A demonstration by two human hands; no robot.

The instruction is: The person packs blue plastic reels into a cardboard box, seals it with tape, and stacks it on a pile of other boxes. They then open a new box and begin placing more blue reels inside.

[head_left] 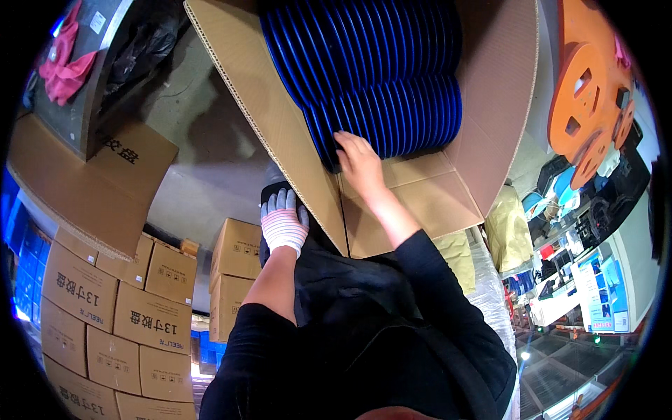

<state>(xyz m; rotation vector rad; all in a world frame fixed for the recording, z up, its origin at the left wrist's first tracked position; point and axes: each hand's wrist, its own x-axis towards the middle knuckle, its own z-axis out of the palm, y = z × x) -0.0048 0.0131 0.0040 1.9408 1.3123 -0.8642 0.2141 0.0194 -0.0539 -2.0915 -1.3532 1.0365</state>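
A large open cardboard carton (406, 189) in front of me holds two packed rows of dark blue discs (399, 115) standing on edge. My bare right hand (360, 164) reaches over the carton's near side. Its fingertips touch the discs at the near left end of the closer row, with fingers somewhat bent and apart. My left hand (283, 218), in a grey and white glove with pink stripes, lies outside the carton beside its left flap (262, 105). Its fingers are stretched out over something black, perhaps my trouser leg.
Sealed cartons (150, 315) are stacked at the lower left, with more cartons (234, 259) nearer me. An open carton flap (91, 182) juts out at left, below a grey metal surface (63, 122) with a pink cloth (66, 70). Orange reels (581, 91) stand at the upper right.
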